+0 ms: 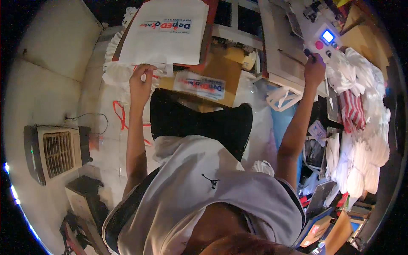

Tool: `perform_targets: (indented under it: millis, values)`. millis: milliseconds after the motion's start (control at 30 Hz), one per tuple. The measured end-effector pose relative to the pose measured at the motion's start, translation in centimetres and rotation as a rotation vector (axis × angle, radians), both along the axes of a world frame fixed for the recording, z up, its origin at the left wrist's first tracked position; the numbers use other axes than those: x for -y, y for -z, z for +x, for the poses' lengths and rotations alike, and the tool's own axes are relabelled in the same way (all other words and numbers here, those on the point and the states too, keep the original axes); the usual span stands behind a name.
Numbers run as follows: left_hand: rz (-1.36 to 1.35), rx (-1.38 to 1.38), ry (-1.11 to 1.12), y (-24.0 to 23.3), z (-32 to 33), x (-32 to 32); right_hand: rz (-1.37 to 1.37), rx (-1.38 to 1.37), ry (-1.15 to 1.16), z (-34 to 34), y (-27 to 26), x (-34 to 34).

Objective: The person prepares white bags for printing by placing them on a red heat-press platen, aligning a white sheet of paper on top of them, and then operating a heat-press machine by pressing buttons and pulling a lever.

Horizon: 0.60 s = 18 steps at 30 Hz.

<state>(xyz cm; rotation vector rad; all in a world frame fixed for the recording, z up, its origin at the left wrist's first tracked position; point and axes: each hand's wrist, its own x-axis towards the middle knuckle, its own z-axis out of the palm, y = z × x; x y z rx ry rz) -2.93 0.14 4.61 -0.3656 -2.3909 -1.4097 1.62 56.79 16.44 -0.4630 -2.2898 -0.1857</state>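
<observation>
My left hand is raised by the near left edge of a white printed sheet or flat bag. Its fingers curl loosely with a gap at the thumb, and I see nothing held in them. Blue and red lettering marks the white piece, which lies flat on a reddish-brown board. Off to the right, my right hand closes around a short dark handle. Just beyond that hand is a control box with a lit screen and a red button.
A cardboard box with a printed white piece on it stands before my knees. White plastic bags hang at the right, beside a red-striped bag. Red ribbon lies on the left. An air conditioner sits in the left wall.
</observation>
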Motion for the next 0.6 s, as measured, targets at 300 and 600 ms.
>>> perform_targets:
  millis: [300,600]
  values:
    - [-0.014,-0.080,-0.091,1.9,-7.6,2.3,0.004,-0.064,-0.143,0.6,1.0,-3.8]
    - [-0.537,-0.005,-0.247,4.9,-24.6,5.5,-0.088,-0.040,0.014,0.9,0.8,-5.3]
